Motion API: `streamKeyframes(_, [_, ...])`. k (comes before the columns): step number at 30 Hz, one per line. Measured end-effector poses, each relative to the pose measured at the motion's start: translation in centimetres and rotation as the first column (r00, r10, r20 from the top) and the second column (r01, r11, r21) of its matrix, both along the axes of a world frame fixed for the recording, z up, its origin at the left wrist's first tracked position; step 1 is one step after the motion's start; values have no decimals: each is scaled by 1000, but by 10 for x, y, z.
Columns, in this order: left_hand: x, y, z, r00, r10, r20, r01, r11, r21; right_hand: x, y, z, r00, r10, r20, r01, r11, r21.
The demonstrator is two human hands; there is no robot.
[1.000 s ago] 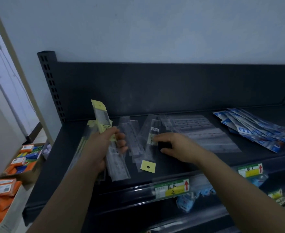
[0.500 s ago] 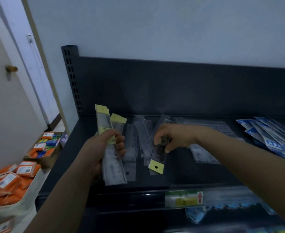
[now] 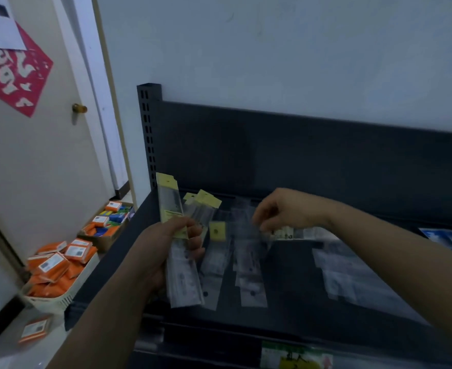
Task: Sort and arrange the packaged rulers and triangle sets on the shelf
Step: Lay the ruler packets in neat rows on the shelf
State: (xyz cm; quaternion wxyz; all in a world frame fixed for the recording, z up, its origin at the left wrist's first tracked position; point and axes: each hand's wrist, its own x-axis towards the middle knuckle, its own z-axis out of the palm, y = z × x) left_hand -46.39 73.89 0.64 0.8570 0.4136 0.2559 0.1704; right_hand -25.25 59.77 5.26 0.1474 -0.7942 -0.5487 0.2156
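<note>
On the dark shelf (image 3: 291, 288), clear ruler packs (image 3: 250, 275) lie loose and overlapping in the middle, with wider clear packs (image 3: 352, 278) to their right. These slick sleeves could slide toward the near edge if brushed. The left hand (image 3: 166, 243) grips a fanned bundle of rulers (image 3: 183, 280) upright at the near left, and a slack grip would let it splay and drop. The right hand (image 3: 286, 211) seems to pinch one blurred pack (image 3: 282, 232) just above the pile, and lifting it may drag a neighbour along.
</note>
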Motion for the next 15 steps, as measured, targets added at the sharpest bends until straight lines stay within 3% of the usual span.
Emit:
streamKeyframes(3, [1, 0, -2, 1000, 24, -6, -24, 999, 36, 2, 5, 10, 989, -61, -134, 95, 961, 261])
streamKeyframes(5, [5, -1, -3, 999, 42, -1, -42, 995, 86, 0, 9, 13, 964, -97, -248, 201, 877, 436])
streamKeyframes(8, [15, -6, -1, 999, 44, 31, -49, 982, 185, -11, 18, 14, 901, -65, -428, 327, 751, 574])
streamKeyframes(11, [24, -8, 7, 998, -11, 58, -5, 961, 277, -24, 27, 18, 751, -4, -660, 501, 655, 566])
streamKeyframes(13, [27, -8, 14, 997, -52, 64, 31, 955, 295, -33, 30, 21, 632, 45, -773, 563, 659, 499])
streamKeyframes(15, [27, -7, 18, 993, -106, 50, 85, 943, 323, -44, 33, 20, 596, 73, -799, 539, 701, 467])
